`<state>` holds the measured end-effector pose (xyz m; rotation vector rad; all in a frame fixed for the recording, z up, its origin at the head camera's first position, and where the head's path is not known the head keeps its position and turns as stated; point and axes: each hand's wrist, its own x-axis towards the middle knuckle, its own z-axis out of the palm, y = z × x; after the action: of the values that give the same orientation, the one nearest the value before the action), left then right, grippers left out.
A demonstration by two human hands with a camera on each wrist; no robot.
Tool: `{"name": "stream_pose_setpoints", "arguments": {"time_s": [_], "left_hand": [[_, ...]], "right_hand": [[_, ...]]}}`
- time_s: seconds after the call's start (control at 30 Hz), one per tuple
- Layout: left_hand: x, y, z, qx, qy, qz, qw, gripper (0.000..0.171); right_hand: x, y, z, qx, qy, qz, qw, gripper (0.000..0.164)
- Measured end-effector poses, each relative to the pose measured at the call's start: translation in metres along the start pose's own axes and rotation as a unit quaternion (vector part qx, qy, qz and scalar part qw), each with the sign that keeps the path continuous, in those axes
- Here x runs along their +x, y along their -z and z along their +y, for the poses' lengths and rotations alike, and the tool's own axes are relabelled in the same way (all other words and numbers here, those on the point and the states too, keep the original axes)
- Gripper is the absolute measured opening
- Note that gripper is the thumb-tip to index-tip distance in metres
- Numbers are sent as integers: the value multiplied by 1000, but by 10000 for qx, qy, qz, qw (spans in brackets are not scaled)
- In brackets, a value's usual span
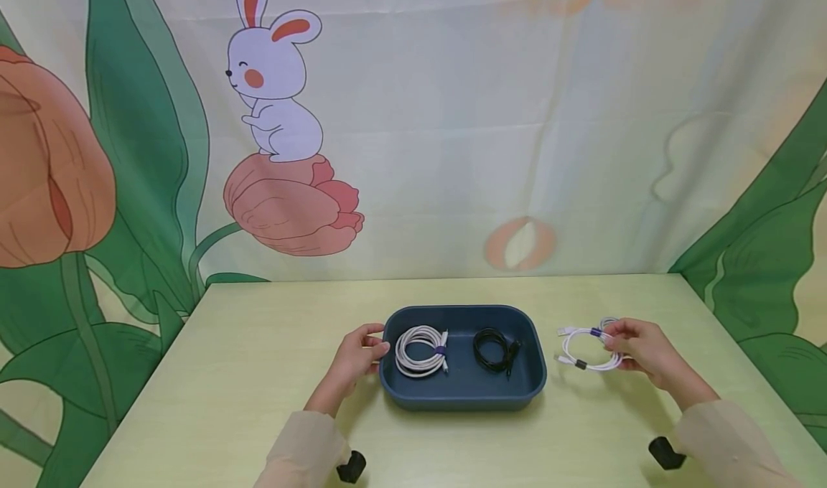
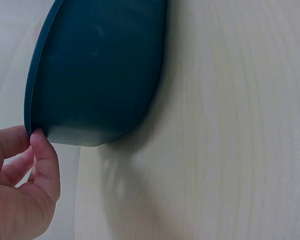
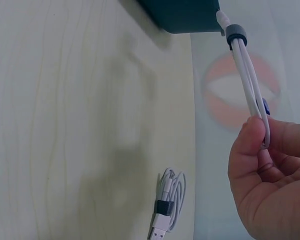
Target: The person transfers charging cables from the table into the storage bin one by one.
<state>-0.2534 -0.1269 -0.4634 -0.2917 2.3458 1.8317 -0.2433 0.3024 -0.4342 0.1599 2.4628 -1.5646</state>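
My left hand (image 1: 354, 357) pinches the left rim of a dark blue plastic bin (image 1: 461, 400) between thumb and fingers. Inside it, a thick white coiled cable (image 1: 408, 366) with a purple tie lies at the left, and a black coiled cable (image 1: 481, 355) lies to the right. Beyond the bin's right end, my right hand (image 1: 646, 350) pinches a thin white USB cable (image 3: 248, 75), looped and strapped with ties, above the table. A second white USB cable (image 3: 176, 197), bundled with a dark tie, lies on the table, mostly hidden behind the right hand in the head view.
The pale wood-grain table (image 1: 271, 373) ends at a printed cloth backdrop (image 1: 439, 151) with a rabbit and tulips. Black devices (image 1: 666, 453) sit under both wrists.
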Motion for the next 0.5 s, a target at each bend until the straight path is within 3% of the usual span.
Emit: {"name": "stream_pose_setpoints", "arguments": {"time_s": [0.5], "left_hand": [[1,0,0,34,-5,2,10000,39]], "right_hand": [[-1,-2,-10,-52,224,-57,9997,27]]}}
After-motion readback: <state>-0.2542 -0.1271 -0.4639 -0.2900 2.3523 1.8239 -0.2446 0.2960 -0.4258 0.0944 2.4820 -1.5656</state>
